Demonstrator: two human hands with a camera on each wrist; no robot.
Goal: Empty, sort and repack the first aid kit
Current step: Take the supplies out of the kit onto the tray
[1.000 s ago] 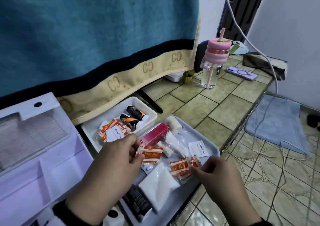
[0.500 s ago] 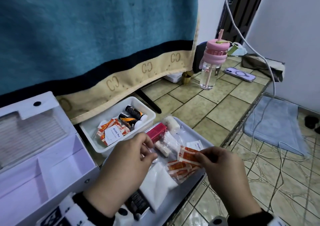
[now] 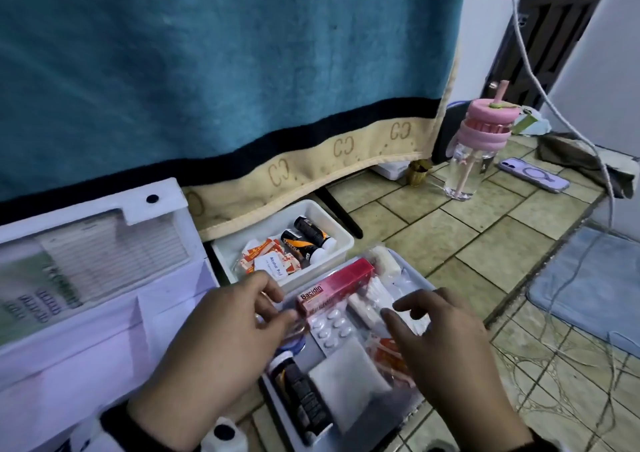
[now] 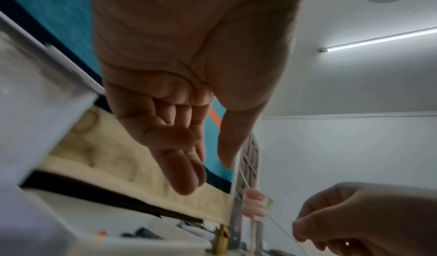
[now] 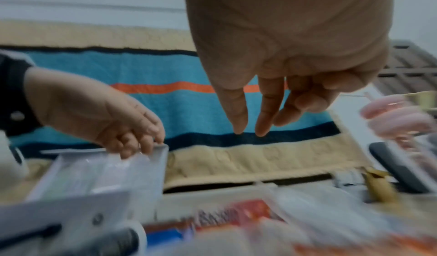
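Note:
The white first aid kit point(image 3: 104, 313) lies open at the left with bare compartments. To its right, a grey tray point(image 3: 412, 276) holds a red Bacidin box point(image 3: 336, 288), a pill blister point(image 3: 332, 327), a gauze pad point(image 3: 346, 375), a bandage roll point(image 3: 384, 261), orange plaster packets point(image 3: 391, 354) and a dark tube point(image 3: 304, 399). My left hand point(image 3: 285, 307) hovers at the tray's left edge; the left wrist view shows its palm empty and fingers relaxed point(image 4: 208, 176). My right hand point(image 3: 391, 311) hangs over the plasters, thumb and forefinger slightly apart point(image 5: 247, 133), holding nothing.
A white bin point(image 3: 341, 231) behind the tray holds plaster packets, an alcohol pad and two dark tubes. A pink-lidded bottle point(image 3: 478, 153) and a phone point(image 3: 533, 174) stand further right on the tiled counter. A blanket hangs behind. The counter edge drops off at the right.
Both hands pinched plaster packets before; the right one lifted its packet half a second ago. Now both hands are empty and plasters lie in the tray under the right hand.

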